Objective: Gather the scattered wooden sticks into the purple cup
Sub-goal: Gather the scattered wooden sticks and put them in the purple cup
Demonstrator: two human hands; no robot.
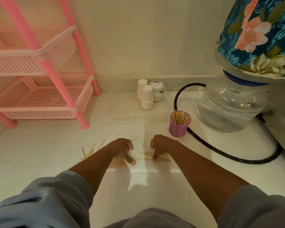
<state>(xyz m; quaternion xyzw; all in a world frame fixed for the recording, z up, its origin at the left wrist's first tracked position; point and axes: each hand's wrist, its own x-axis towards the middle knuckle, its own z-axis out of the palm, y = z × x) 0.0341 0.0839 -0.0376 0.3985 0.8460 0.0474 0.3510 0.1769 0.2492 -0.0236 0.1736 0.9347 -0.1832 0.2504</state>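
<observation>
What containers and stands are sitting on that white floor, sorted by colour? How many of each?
Pink: 1, the shelf rack
Purple: 1, the cup holding sticks
White: 3, two stacks of paper cups and a jar
Clear: 1, the water jug
Total: 6

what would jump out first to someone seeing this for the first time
Two bare hands, left hand and right hand, reach down onto scattered wooden sticks on the white floor. Just right of them stands the purple cup, already holding sticks. A pink plastic rack fills the left side.
</observation>
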